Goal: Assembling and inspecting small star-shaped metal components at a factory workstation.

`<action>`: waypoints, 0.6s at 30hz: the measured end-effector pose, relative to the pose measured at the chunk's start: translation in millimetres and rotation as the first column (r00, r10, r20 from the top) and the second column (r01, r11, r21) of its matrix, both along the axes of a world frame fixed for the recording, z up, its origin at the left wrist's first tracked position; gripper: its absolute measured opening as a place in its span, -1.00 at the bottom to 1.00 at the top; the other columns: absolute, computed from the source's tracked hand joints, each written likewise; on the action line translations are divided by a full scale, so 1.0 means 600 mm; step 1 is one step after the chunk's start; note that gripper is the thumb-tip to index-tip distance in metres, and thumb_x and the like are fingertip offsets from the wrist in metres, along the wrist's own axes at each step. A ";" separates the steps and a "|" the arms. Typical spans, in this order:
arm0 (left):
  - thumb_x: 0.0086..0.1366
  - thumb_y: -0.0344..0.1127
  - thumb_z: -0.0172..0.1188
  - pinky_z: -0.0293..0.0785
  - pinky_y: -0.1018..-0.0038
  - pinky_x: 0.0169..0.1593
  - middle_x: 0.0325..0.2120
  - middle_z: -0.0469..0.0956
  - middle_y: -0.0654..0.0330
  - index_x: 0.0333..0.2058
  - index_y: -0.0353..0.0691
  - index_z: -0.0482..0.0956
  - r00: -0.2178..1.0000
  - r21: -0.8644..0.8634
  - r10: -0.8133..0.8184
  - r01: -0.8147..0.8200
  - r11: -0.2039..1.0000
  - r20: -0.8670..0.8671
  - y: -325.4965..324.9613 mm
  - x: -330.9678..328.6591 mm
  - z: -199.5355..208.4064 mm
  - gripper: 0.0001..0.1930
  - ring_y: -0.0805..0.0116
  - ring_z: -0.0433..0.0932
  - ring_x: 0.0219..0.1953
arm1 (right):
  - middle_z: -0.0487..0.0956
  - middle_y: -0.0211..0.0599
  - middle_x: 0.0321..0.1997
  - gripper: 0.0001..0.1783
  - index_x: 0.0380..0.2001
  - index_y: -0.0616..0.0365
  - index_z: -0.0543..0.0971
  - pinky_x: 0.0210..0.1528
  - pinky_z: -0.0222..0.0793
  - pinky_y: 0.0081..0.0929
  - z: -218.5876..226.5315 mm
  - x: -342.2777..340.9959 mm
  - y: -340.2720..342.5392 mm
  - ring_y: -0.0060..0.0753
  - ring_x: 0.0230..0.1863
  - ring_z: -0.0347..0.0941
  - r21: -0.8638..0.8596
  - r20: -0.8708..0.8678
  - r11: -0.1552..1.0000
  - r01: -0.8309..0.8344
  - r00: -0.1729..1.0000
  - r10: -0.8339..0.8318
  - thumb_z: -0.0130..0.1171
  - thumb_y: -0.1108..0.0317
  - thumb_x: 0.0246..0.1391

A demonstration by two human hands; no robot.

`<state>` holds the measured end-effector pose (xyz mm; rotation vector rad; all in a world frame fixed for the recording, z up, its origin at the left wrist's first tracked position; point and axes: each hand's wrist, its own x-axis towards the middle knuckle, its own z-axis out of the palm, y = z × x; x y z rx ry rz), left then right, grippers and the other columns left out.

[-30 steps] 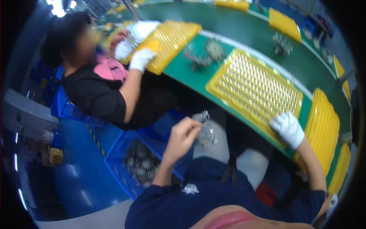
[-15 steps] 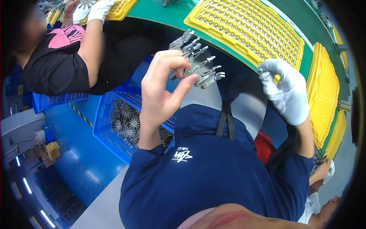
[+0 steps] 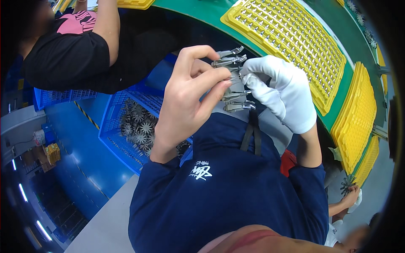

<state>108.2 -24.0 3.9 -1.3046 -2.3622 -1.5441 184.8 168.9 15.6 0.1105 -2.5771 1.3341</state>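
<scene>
My bare left hand (image 3: 185, 95) is closed on a star-shaped metal part (image 3: 231, 95), pinching it near its middle between thumb and fingers. The part's several narrow arms fan out, and small shiny metal pieces (image 3: 239, 50) sit on the tips of some. My right hand (image 3: 280, 90), in a white glove, is beside it with thumb and forefinger pinched at the end of one arm. A small metal piece is between those fingertips, mostly hidden by the glove. Both hands are above my lap, in front of the bench.
A yellow tray (image 3: 228, 17) with rows of small metal pieces lies on the green bench (image 3: 202, 21). More yellow trays (image 3: 356, 114) are stacked at the right. Left of me, a blue crate (image 3: 110, 139) holds star-shaped parts (image 3: 141, 130). A co-worker (image 3: 69, 67) sits beyond it.
My right hand has moved left from the tray's edge to the star-shaped part. My left hand has shifted slightly and turned the part. The tray appears farther right in view.
</scene>
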 end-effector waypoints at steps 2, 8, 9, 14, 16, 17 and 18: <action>0.14 -0.55 0.33 0.46 0.47 -0.30 -0.25 0.44 0.09 -0.32 -0.36 0.62 0.996 -0.002 0.051 -0.051 0.999 -0.077 -0.003 0.000 0.000 -0.88 0.33 0.54 -0.42 | 0.62 -0.12 -0.32 -0.82 -0.20 0.22 0.63 -0.23 0.50 -0.40 0.005 -0.002 0.006 -0.14 -0.32 0.59 0.001 0.002 0.999 -0.032 0.999 0.032 0.25 0.39 0.15; 0.11 -0.53 0.35 0.47 0.44 -0.37 -0.39 0.51 0.15 -0.31 -0.32 0.65 0.992 -0.053 0.064 -0.070 0.996 -0.107 -0.004 -0.006 0.005 -0.86 0.27 0.55 -0.47 | 0.61 -0.11 -0.31 -0.80 -0.17 0.20 0.62 -0.21 0.50 -0.38 0.012 -0.013 0.011 -0.10 -0.31 0.58 0.050 0.017 0.996 -0.074 0.997 0.073 0.26 0.39 0.13; 0.11 -0.52 0.35 0.48 0.42 -0.38 -0.40 0.54 0.15 -0.31 -0.31 0.65 0.989 -0.039 0.062 -0.067 0.997 -0.134 -0.004 -0.009 0.005 -0.86 0.24 0.57 -0.46 | 0.60 -0.11 -0.31 -0.79 -0.17 0.20 0.62 -0.21 0.50 -0.36 0.014 -0.017 0.011 -0.08 -0.30 0.57 0.071 -0.002 0.992 -0.103 0.995 0.104 0.26 0.39 0.13; 0.12 -0.52 0.31 0.52 0.36 -0.33 -0.37 0.59 0.07 -0.33 -0.35 0.64 0.995 -0.045 0.046 -0.051 0.998 -0.094 -0.010 -0.004 -0.001 -0.89 0.12 0.61 -0.40 | 0.58 -0.22 -0.38 -0.84 -0.25 0.15 0.62 -0.28 0.45 -0.42 0.011 -0.022 -0.002 -0.19 -0.36 0.55 0.203 -0.087 0.975 -0.091 0.990 0.111 0.30 0.48 0.04; 0.14 -0.52 0.29 0.53 0.37 -0.32 -0.36 0.60 0.05 -0.32 -0.38 0.64 0.997 -0.023 0.034 -0.036 0.999 -0.066 -0.011 -0.001 -0.006 -0.88 0.11 0.62 -0.38 | 0.57 -0.15 -0.29 -0.76 -0.15 0.13 0.60 -0.21 0.46 -0.26 0.019 -0.020 -0.004 -0.02 -0.26 0.54 0.213 -0.005 0.967 -0.137 0.990 0.141 0.28 0.39 0.09; 0.15 -0.52 0.29 0.53 0.37 -0.32 -0.36 0.59 0.05 -0.31 -0.38 0.64 0.998 0.007 0.031 -0.031 1.000 -0.050 -0.011 0.000 -0.011 -0.88 0.10 0.62 -0.39 | 0.56 -0.15 -0.29 -0.77 -0.15 0.13 0.60 -0.21 0.45 -0.27 0.016 -0.018 -0.006 -0.02 -0.25 0.53 0.217 -0.003 0.966 -0.140 0.990 0.144 0.27 0.40 0.09; 0.14 -0.52 0.31 0.54 0.41 -0.32 -0.36 0.61 0.05 -0.31 -0.37 0.66 0.998 0.003 0.044 -0.044 0.999 -0.055 -0.015 0.000 -0.015 -0.88 0.14 0.63 -0.38 | 0.56 -0.16 -0.29 -0.77 -0.15 0.12 0.59 -0.20 0.45 -0.27 0.013 -0.019 -0.009 -0.03 -0.24 0.53 0.220 -0.002 0.965 -0.142 0.989 0.146 0.27 0.41 0.09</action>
